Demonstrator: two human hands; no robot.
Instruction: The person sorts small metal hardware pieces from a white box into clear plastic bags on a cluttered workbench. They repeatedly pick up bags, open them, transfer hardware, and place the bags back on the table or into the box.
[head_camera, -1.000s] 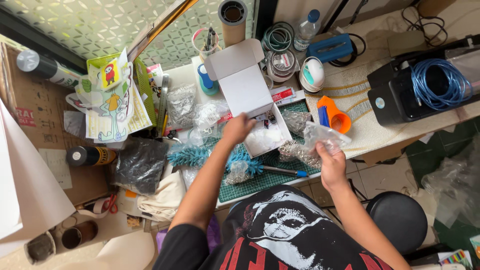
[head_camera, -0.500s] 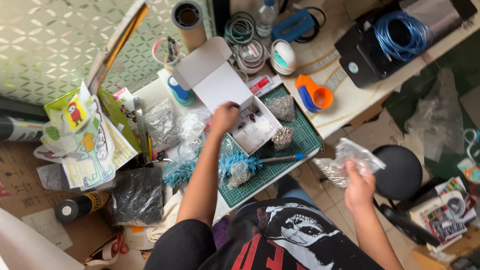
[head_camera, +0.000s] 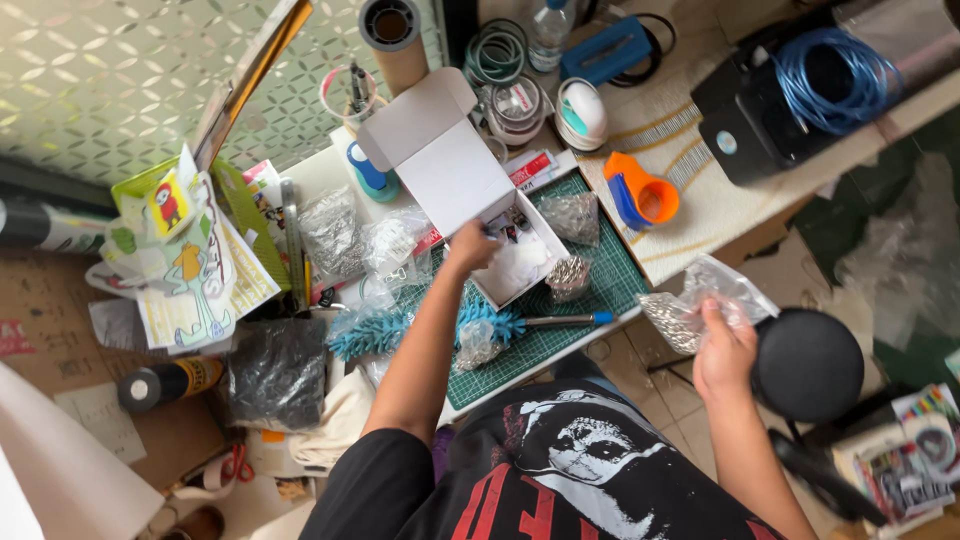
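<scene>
Left hand (head_camera: 470, 247) reaching into the open white box (head_camera: 495, 230) on the green cutting mat (head_camera: 560, 330) — fingers curled at the box's near-left edge, hold not discernible; right hand (head_camera: 722, 352) out beyond the worktop's right edge, closed on a clear plastic bag (head_camera: 700, 300) of small silvery pieces; blue brush (head_camera: 420, 328) lying just near of the box — orange tape dispenser (head_camera: 645, 197) to the right.

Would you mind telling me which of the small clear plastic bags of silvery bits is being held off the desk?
The clear bag in the right hand, out beyond the desk edge; the other bags lie on the green cutting mat or desk.
</scene>
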